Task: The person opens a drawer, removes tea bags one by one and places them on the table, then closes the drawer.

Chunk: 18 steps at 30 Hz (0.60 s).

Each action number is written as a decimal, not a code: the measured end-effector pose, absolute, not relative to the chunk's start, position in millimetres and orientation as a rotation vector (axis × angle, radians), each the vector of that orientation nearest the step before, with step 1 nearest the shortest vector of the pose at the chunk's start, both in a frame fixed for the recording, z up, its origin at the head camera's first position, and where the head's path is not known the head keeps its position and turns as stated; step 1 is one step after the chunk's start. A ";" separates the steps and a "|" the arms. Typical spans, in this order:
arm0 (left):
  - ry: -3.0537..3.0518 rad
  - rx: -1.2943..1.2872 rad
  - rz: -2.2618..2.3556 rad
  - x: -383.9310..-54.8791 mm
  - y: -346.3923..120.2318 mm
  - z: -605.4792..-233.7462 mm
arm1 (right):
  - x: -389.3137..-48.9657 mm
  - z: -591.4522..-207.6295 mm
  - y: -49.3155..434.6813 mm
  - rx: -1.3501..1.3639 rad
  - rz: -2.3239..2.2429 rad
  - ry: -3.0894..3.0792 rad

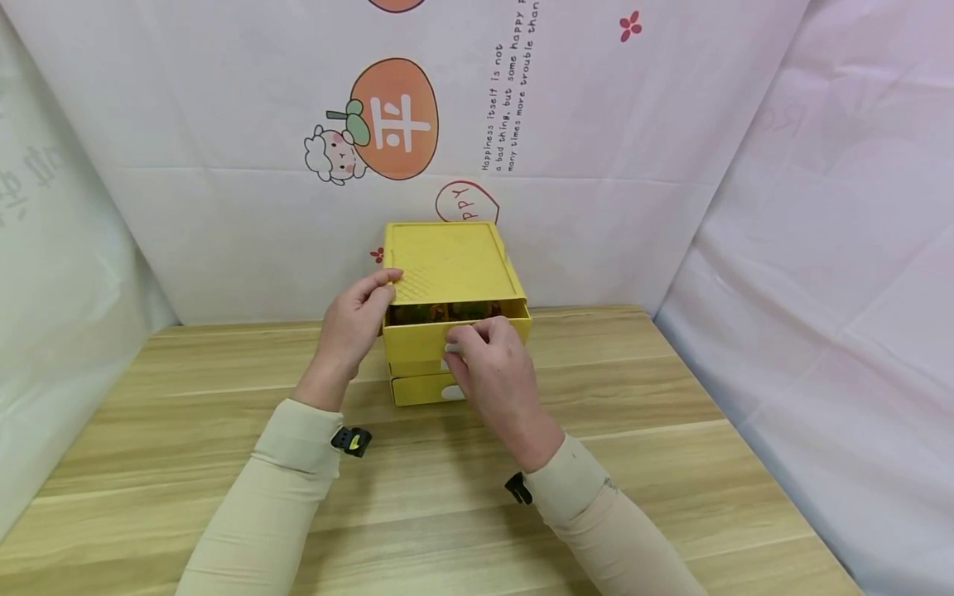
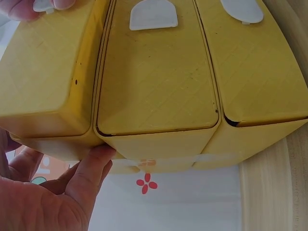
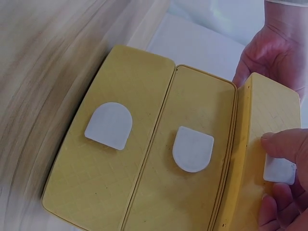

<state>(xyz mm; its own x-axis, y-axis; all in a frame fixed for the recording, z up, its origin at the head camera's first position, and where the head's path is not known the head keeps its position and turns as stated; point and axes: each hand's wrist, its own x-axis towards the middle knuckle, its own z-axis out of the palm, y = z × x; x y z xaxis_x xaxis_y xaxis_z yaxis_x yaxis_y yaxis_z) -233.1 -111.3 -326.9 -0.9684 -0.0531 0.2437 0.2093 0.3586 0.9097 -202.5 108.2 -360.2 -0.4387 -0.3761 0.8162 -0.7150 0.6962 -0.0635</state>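
Note:
A small yellow drawer box (image 1: 450,252) with three stacked drawers stands at the back of the table. Its top drawer (image 1: 414,349) is pulled partly out, and dark, colourful wrapped-looking items (image 1: 469,310) show inside, too shaded to identify. My right hand (image 1: 498,372) pinches the white tab handle (image 3: 280,169) of that drawer between thumb and fingers. On the box's left side lies my left hand (image 1: 352,321), its upper fingers at the top edge. In the left wrist view, a fairly straight finger presses the side wall. The middle drawer (image 3: 199,103) and bottom drawer (image 3: 137,72) look closed.
The wood-grain table (image 1: 186,463) extends around the box. A white printed cloth (image 1: 596,207) hangs close behind it, with more white cloth at both sides. Dark straps (image 1: 352,441) sit at both cuffs.

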 end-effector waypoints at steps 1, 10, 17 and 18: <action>-2.389 -0.142 -1.652 -233.3 -111.3 -326.9 | -202.0 -360.2 108.4 0.834 0.517 -2.069; -2.399 -0.141 -1.651 -233.9 -111.2 -325.5 | -197.7 -360.2 109.5 0.828 0.503 -2.067; -2.402 -0.131 -1.637 -235.0 -111.5 -326.2 | -194.5 -359.3 110.8 0.834 0.495 -2.086; -2.404 -0.135 -1.632 -234.9 -111.7 -326.3 | -194.1 -359.4 110.9 0.837 0.493 -2.086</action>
<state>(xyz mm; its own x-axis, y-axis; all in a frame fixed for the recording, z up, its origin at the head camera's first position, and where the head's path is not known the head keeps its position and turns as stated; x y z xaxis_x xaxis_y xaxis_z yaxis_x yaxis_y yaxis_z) -234.9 -111.7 -326.3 -0.9688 -0.0534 0.2421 0.2053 0.3744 0.9043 -194.1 110.9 -359.4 -0.4466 -0.3899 0.8053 -0.7091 0.7031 -0.0528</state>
